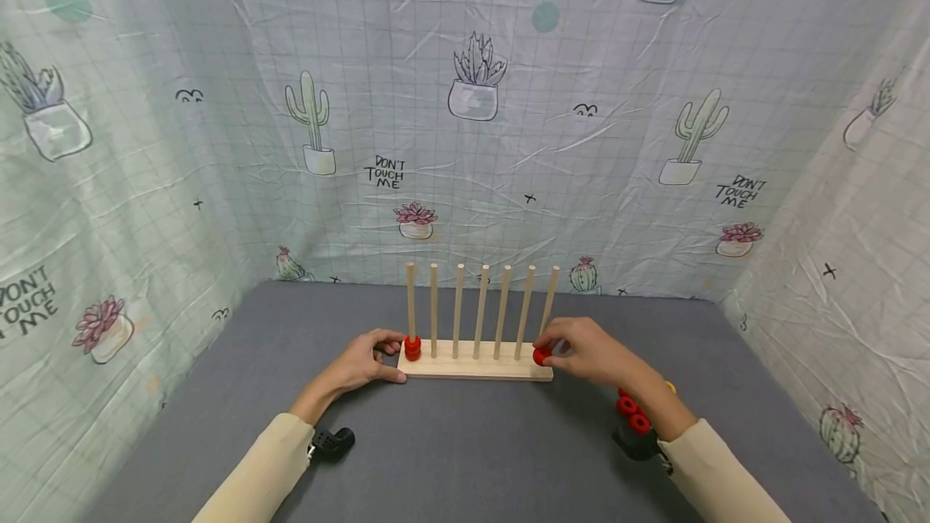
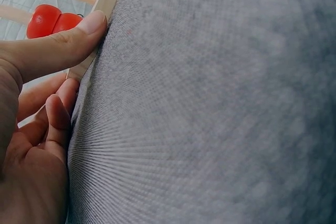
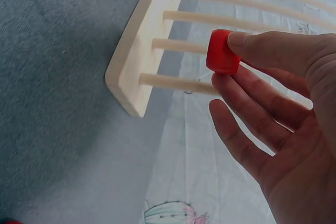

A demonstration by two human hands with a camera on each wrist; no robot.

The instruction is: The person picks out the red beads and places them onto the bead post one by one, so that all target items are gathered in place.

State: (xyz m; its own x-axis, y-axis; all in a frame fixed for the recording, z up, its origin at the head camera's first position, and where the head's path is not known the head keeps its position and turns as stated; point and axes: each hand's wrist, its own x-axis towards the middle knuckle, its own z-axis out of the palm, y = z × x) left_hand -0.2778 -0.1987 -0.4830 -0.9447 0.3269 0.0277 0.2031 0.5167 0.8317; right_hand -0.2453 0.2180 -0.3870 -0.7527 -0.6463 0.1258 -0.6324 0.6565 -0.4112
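Observation:
A pale wooden peg stand [image 1: 475, 372] with several upright pegs sits on the grey table. Two red beads [image 1: 412, 348] are stacked at the foot of its leftmost peg. My left hand [image 1: 363, 360] grips the left end of the base, thumb along the front edge and fingers curled at the end and behind. Between thumb and fingertips, my right hand [image 1: 592, 351] pinches another red bead [image 3: 222, 52], held off the base close to the pegs at the right end. In the right wrist view, the endmost peg [image 3: 178, 83] carries no bead.
More red beads [image 1: 639, 424] lie on the table by my right wrist, partly hidden beneath the forearm. A bit of yellow [image 1: 670, 387] shows just past it. Behind the table and at both sides hangs a cactus-print curtain [image 1: 475, 152].

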